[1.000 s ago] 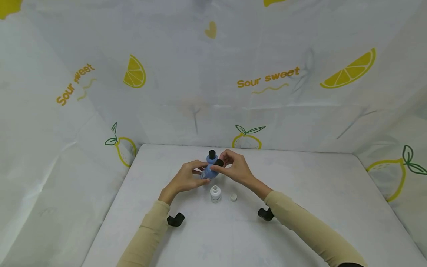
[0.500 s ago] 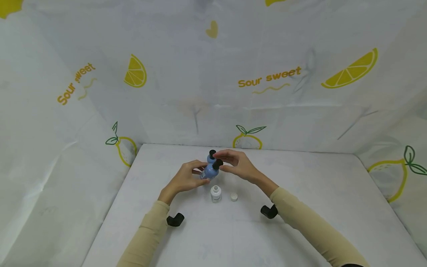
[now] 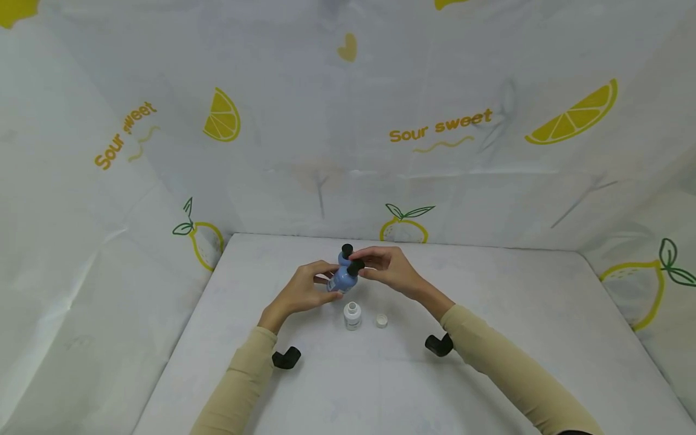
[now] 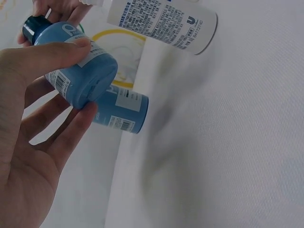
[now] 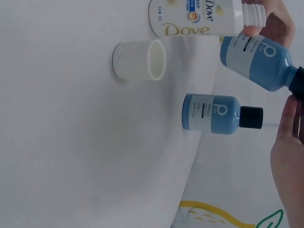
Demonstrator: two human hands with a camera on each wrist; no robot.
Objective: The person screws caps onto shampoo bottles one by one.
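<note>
My left hand [image 3: 303,290] grips a blue bottle [image 4: 92,64] between thumb and fingers, tilted and raised off the table. With its thumb and fingers, my right hand [image 3: 396,270] pinches the bottle's black cap [image 3: 356,267], which sits on the neck. Directly behind, a second blue bottle [image 5: 213,114] with a black cap stands upright on the table. Nearer the person stands a white Dove bottle [image 5: 197,16], its threaded neck uncovered. To its right, a white cap [image 5: 137,61] rests on the table with its hollow side up.
The white table [image 3: 359,386] meets a white backdrop [image 3: 304,121] printed with lemons and lettering. A black angled piece [image 3: 286,357] is at the left forearm, and another black piece [image 3: 438,345] is at the right.
Half a second ago the right hand's fingers had spread and shifted right around the black cap; now they have closed in on it again. The left hand holds the bottle in the same place.
</note>
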